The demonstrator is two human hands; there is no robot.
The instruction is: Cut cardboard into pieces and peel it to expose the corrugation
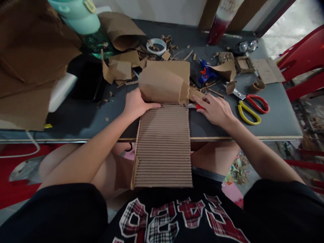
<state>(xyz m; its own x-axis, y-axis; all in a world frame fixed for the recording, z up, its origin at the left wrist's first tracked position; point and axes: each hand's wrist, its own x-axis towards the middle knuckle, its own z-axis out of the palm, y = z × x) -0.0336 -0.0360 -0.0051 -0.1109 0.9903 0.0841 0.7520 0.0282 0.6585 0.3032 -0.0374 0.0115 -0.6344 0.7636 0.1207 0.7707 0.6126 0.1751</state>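
Note:
A piece of corrugated cardboard (163, 145) reaches from the table over its front edge toward my lap, its ridges bare. At its far end the smooth paper layer (162, 81) is peeled back and curls up. My left hand (138, 104) grips the cardboard's left edge, thumb flat across the ridges by the fold, other fingers partly hidden. My right hand (215, 109) is closed around a red craft knife (199, 106), mostly covered by the fingers. The knife's blade points left and meets the cardboard's right edge at the fold.
Red-and-yellow scissors (249, 104) lie right of my right hand. Behind are a blue glue gun (205, 71), a tape roll (156, 46), cardboard scraps (121, 69) and a green bottle (88, 30). A black phone-like slab (88, 82) lies left; glasses (248, 46) sit back right.

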